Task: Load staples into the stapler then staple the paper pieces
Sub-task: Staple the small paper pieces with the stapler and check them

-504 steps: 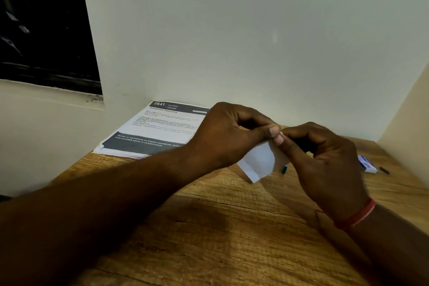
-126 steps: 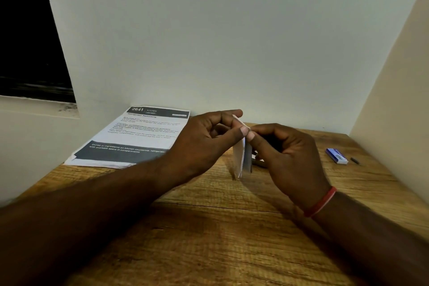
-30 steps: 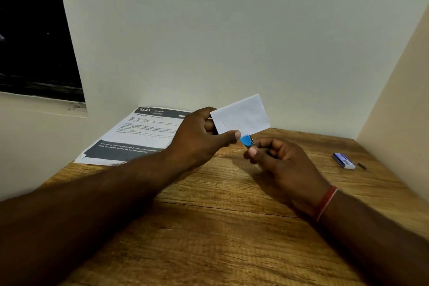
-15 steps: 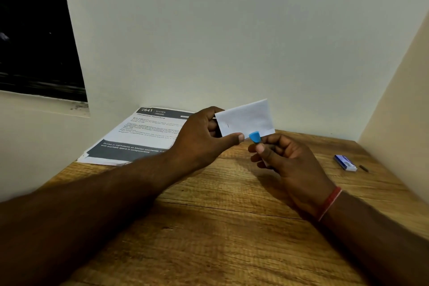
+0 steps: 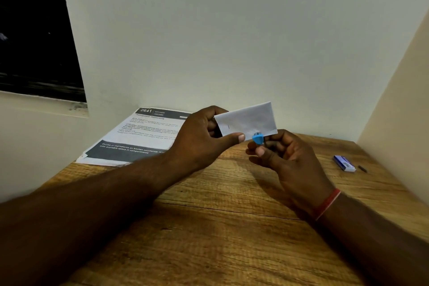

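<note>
White paper pieces (image 5: 248, 121) were held up above the wooden worktop (image 5: 220, 227), near the middle of the view. The left hand (image 5: 204, 137) pinched their left end between thumb and fingers. A short dark mark near that left edge looked like a staple already driven in. A fainter mark near the right edge was too small to be sure of. The right hand (image 5: 290, 160), at 5 o'clock from the paper, was curled around a small blue stapler (image 5: 258, 140) whose nose met the paper's lower edge. Loading seemed finished and stapling under way, perhaps with another staple to come. The paper looked thin, flat and uncreased. A blue-and-white staple box (image 5: 344, 163) lay on the worktop at 3 o'clock from the right hand, well apart.
</note>
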### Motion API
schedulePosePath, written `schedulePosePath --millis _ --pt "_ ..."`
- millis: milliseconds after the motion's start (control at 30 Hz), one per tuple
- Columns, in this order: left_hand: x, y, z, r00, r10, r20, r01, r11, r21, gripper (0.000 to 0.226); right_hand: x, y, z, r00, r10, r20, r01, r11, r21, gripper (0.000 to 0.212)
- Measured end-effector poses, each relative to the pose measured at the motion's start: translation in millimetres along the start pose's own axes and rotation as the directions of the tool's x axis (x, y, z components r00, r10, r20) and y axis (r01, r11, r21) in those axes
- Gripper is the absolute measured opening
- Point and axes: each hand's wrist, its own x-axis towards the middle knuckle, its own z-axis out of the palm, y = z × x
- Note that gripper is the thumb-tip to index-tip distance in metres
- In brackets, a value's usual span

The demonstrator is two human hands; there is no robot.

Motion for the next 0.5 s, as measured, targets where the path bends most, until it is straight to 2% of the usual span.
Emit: schedulePosePath --millis 500 --pt "-0.9 1.1 2.9 1.0 -0.015 0.008 0.015 1.0 -0.007 0.05 2.2 0.3 -1.5 0.999 0.002 -0.047 -0.003 1.0 -0.016 0.025"
